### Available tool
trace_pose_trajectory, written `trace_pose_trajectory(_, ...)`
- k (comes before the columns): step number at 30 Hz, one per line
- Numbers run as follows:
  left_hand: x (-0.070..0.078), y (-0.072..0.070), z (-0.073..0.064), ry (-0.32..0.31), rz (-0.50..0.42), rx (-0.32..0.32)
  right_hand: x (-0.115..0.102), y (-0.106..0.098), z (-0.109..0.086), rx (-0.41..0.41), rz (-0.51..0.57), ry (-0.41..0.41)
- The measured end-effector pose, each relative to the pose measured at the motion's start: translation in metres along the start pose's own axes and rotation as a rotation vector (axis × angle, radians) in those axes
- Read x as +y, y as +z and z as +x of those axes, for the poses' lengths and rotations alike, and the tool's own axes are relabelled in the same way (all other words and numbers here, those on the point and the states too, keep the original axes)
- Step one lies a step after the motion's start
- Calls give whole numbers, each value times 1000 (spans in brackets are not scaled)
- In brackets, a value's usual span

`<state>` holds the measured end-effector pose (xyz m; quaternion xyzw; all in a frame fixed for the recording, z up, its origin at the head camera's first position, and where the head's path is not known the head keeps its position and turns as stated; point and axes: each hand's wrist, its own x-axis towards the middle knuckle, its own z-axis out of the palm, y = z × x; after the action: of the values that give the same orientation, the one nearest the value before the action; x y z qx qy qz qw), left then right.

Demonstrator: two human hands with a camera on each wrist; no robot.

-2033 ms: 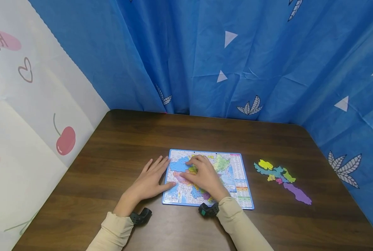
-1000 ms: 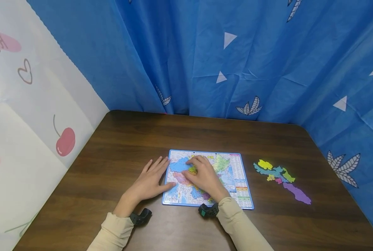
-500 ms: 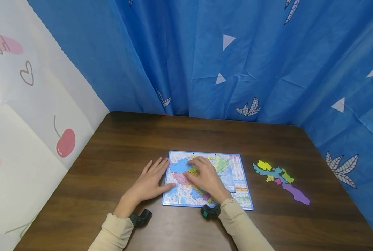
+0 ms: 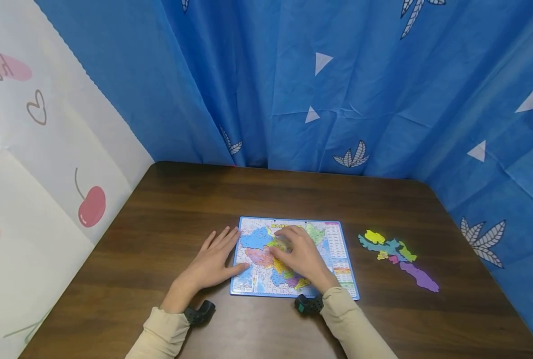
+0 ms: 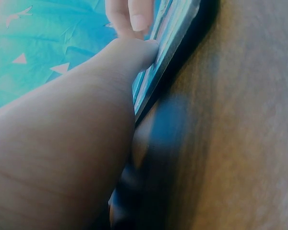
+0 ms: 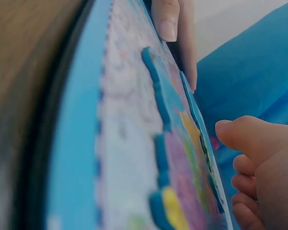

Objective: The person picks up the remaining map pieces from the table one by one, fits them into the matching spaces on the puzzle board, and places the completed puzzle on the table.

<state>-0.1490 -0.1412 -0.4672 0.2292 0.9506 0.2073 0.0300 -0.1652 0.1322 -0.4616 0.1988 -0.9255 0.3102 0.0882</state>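
A map puzzle board [image 4: 244, 286] with a blue border lies on the table, several coloured map pieces set on it, among them a blue piece [image 4: 254, 238] and a pink piece [image 4: 258, 256]. My left hand [image 4: 212, 263] rests spread at the board's left edge, thumb over its lower left part. Over the middle of the board is my right hand [image 4: 303, 253], thumb and forefinger bent and apart. In the right wrist view the thumb [image 6: 247, 134] stands out from the curled fingers, clear of the raised pieces, and no piece shows in the hand.
Right of the board lie loose puzzle pieces: a purple one [image 4: 420, 276], a teal one [image 4: 376, 245], a yellow one [image 4: 374, 237] and several smaller ones. A blue curtain [image 4: 248, 99] hangs behind the wooden table [image 4: 194, 194], a white one [image 4: 64, 134] at the left.
My right hand has shifted a little to the right over the board, uncovering more of the pieces in the middle. The left hand stays put. The view has tilted slightly.
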Motion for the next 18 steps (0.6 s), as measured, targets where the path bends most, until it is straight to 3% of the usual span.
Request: trace_pose_trajectory(18,-1,2,1,-5,-6,6,11,-27,-9,55,-28,38)
